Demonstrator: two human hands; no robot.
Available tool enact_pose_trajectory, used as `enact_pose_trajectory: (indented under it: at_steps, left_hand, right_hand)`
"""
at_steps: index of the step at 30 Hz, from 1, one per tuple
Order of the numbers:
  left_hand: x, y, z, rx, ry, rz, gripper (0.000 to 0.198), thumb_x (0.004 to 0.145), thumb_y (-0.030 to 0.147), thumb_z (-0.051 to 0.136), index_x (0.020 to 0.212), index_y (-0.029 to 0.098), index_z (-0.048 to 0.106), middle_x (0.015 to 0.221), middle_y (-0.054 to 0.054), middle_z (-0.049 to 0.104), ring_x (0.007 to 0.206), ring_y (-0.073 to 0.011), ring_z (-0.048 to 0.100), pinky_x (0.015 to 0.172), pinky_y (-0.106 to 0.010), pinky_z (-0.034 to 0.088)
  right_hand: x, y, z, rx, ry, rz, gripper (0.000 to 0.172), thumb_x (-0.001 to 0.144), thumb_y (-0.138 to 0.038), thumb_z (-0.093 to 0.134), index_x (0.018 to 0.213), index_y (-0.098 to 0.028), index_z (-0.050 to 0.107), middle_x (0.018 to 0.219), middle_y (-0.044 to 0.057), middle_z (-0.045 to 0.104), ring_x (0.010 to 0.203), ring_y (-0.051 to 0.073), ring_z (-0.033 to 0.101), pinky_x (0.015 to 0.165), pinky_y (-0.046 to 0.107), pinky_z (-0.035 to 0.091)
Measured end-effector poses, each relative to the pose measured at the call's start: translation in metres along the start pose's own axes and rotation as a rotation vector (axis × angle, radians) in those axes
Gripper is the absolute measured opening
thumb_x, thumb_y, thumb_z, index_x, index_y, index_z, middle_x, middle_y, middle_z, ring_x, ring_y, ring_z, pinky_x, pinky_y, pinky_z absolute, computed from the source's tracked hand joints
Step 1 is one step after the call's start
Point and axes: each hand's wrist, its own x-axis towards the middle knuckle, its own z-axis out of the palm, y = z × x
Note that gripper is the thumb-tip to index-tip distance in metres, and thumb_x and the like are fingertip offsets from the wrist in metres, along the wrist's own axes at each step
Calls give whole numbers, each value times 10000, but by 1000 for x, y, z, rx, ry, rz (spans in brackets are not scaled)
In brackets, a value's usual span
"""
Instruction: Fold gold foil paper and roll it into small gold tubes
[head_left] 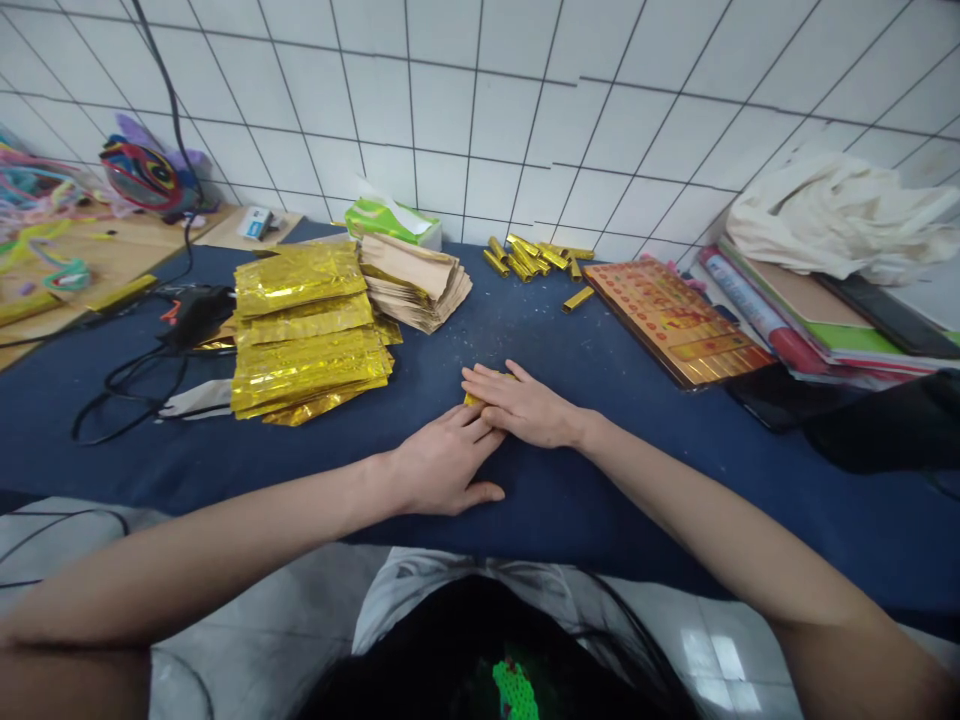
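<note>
Both hands lie flat on the dark blue tabletop point(570, 340), fingers stretched out and overlapping. My right hand point(521, 408) presses down on a small gold foil piece point(472, 400), of which only a corner shows. My left hand point(442, 463) rests just below it, its fingertips touching the right hand's fingers. To the upper left sits a stack of gold foil sheets point(304, 330), with a pile of brown paper sheets point(412, 285) behind it. Several rolled gold foil pieces point(529, 258) lie near the wall.
A stack of red and gold printed sheets point(675, 320) lies at the right, with books and white cloth point(832, 215) beyond. A green tissue box point(390, 222) stands at the wall. Black cables and a black tool point(195, 315) lie at the left, by a wooden surface with coloured items.
</note>
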Motion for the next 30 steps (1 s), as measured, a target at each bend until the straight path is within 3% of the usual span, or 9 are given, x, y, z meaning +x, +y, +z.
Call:
enact_pose_trajectory:
  at_steps: [5, 7, 9, 10, 12, 15, 20, 25, 30]
  left_hand:
    - [-1, -2, 3, -9, -15, 7, 677, 799, 535, 456, 1277, 60, 397, 1272, -176, 476, 1209, -309, 397, 1021, -422, 305]
    - [0, -3, 3, -9, -11, 2, 687, 810, 546, 432, 1290, 58, 374, 1300, -179, 453, 1240, -306, 371, 1030, -414, 298]
    - [0, -4, 2, -13, -12, -7, 699, 812, 554, 428, 1289, 47, 362, 1302, -183, 451, 1248, -307, 364, 1029, -405, 305]
    - [1, -4, 0, -19, -17, -12, 694, 810, 550, 439, 1279, 43, 368, 1286, -183, 465, 1237, -304, 379, 1021, -400, 319]
    - [2, -5, -4, -38, -33, -18, 644, 808, 512, 475, 1245, 47, 394, 1249, -176, 495, 1199, -290, 422, 989, -382, 359]
    - [7, -10, -12, -64, -51, -22, 479, 828, 363, 506, 1206, 79, 427, 1213, -144, 524, 1157, -248, 459, 962, -350, 390]
    - [18, -27, -17, -148, -54, 28, 306, 815, 156, 510, 1120, 134, 493, 1116, -88, 569, 1112, -198, 486, 967, -332, 389]
    - [22, -35, -17, -189, -32, -18, 217, 798, 145, 537, 1015, 153, 524, 1034, -70, 555, 994, -180, 536, 863, -327, 448]
    - [26, -36, -17, -136, -54, -60, 77, 815, 157, 510, 860, 136, 569, 954, -58, 536, 858, -149, 552, 759, -277, 475]
  right_hand:
    - [11, 13, -3, 64, 29, 46, 604, 896, -540, 216, 1382, -192, 296, 1471, 65, 229, 1367, 245, 131, 1073, 563, 10]
    - [10, 18, -9, 197, 132, 93, 573, 903, -500, 252, 1354, -161, 354, 1425, 104, 338, 1331, 249, 255, 1074, 545, 110]
    - [3, 20, -15, 341, 348, 140, 488, 903, -429, 321, 1288, -154, 441, 1329, 119, 478, 1211, 224, 448, 1016, 464, 314]
    - [-3, 20, -17, 358, 460, 155, 422, 880, -399, 399, 1207, -160, 516, 1242, 110, 556, 1128, 215, 520, 961, 425, 386]
    - [-18, 16, -17, 247, 552, 137, 244, 823, -328, 522, 982, -176, 629, 1013, 73, 652, 968, 199, 587, 884, 387, 439]
    - [-38, 5, -9, -35, 414, -25, 149, 800, -245, 561, 894, -172, 650, 936, 81, 637, 909, 206, 556, 831, 391, 448]
    - [-41, -2, 5, -336, 351, -59, 164, 834, -193, 504, 848, -150, 661, 898, 105, 611, 856, 209, 514, 768, 373, 447]
    - [-36, -1, 9, -439, 382, -117, 237, 865, -154, 421, 794, -133, 646, 803, 94, 599, 781, 188, 503, 716, 330, 441]
    - [-37, 0, 13, -394, 434, -112, 257, 877, -148, 388, 779, -123, 623, 779, 96, 604, 765, 189, 510, 705, 331, 442]
